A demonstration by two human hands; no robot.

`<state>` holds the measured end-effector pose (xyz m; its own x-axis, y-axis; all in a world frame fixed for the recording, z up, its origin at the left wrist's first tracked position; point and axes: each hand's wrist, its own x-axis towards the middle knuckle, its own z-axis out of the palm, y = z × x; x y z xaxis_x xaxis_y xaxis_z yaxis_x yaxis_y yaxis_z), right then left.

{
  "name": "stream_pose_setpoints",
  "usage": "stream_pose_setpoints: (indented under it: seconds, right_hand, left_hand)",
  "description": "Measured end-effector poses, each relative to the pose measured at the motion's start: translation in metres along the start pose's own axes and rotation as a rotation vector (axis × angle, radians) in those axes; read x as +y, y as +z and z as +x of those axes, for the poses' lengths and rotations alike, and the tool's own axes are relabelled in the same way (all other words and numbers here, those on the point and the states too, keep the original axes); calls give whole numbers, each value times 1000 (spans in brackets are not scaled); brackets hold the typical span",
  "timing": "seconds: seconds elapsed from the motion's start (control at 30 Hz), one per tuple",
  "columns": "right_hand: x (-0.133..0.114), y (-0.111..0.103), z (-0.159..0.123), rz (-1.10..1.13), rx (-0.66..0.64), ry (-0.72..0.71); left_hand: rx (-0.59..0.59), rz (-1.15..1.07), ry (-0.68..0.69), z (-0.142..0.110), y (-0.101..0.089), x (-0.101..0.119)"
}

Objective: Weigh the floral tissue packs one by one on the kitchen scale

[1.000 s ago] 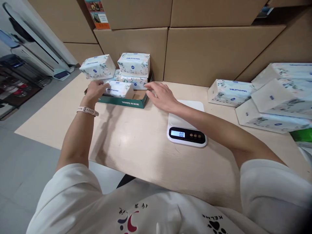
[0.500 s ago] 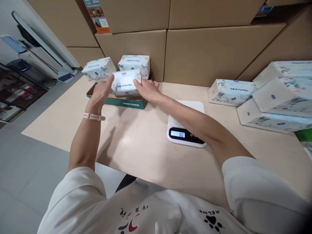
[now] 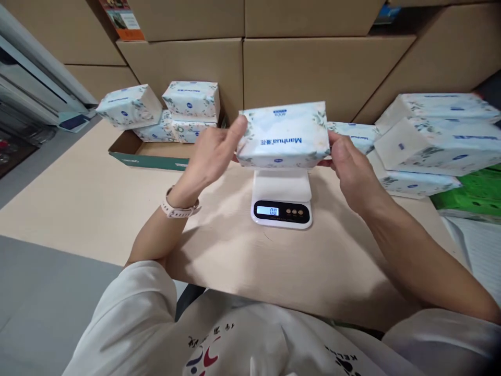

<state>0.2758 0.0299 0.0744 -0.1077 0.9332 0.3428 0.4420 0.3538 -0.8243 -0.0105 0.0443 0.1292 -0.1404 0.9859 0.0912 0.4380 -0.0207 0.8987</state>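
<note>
A tissue pack (image 3: 284,133), white with a floral print and blue lettering, is held level between my two hands above the white digital scale (image 3: 282,188). My left hand (image 3: 214,156) grips its left end, thumb on top. At the right end my right hand (image 3: 354,169) is closed on it, thumb on the near corner and fingers underneath. The scale's display reads 0.0, and the pack hides the back of its plate. To the left, a green shallow cardboard tray (image 3: 151,161) holds several similar packs, including a tilted pack (image 3: 129,107) stacked on others.
More tissue packs (image 3: 442,141) are stacked on the right of the wooden table (image 3: 70,183), beside a green plastic-wrapped bundle (image 3: 469,190). Large cardboard boxes (image 3: 305,73) form a wall along the back. Grey floor (image 3: 43,297) lies beyond the table's left edge.
Both hands have carried the tissue pack from over the green tray rightward to above the scale. The view has shifted to the right. The display still reads 0.0.
</note>
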Motion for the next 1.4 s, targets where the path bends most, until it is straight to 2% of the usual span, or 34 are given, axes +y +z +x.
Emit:
stream_pose_setpoints:
  seconds: [0.07, 0.17, 0.27, 0.4, 0.5, 0.57, 0.67, 0.77, 0.87, 0.93, 1.2, 1.4]
  right_hand:
    - [18, -6, -12, -18, 38, 39]
    - [30, -9, -26, -16, 24, 138]
    - [32, -6, -33, -34, -40, 200]
    - [34, -2, -34, -11, -66, 166]
    - [46, -1, -34, 9, -45, 148]
    - [61, 1, -36, 33, 22, 149]
    - [87, 6, -40, 166, 251, 201]
    - [104, 12, -45, 314, 424, 286]
    - [108, 13, -48, 361, 433, 315]
    - [107, 13, -48, 339, 409, 295]
    - [115, 15, -47, 302, 408, 297]
    - [107, 13, -48, 349, 393, 336]
  left_hand:
    - [-90, 25, 23, 2, 18, -3]
    - [-179, 55, 22, 1, 32, -8]
    - [-218, 131, 19, -1, 35, -13]
    - [-229, 205, 23, -2, 37, -20]
    - [-237, 245, 27, 2, 38, -25]
    - [-221, 203, 9, 9, 37, -32]
    - [-184, 42, -59, 24, 36, -47]
    - [-162, -131, -231, 40, 38, -66]
    - [-147, -264, -417, 49, 42, -84]
    - [-136, -321, -466, 51, 44, -91]
    - [-115, -339, -457, 48, 46, -91]
    - [-121, -323, -458, 48, 46, -90]
